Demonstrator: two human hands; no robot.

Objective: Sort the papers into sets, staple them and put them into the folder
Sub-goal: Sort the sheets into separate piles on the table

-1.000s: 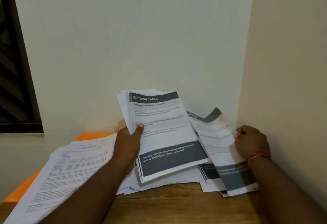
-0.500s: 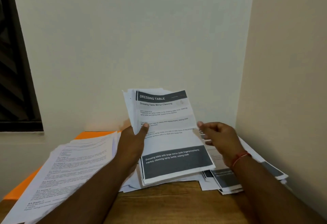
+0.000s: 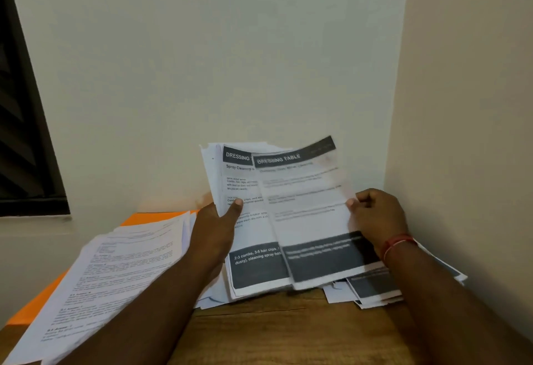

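While the right hand (image 3: 377,217) pinches the top Dressing Table sheet (image 3: 308,208) by its right edge, it should peel sideways without dragging the next page. The left hand (image 3: 219,226) grips the upright stack (image 3: 248,266), thumb across its face, above the counter (image 3: 288,330), left of a flat pile (image 3: 375,289).
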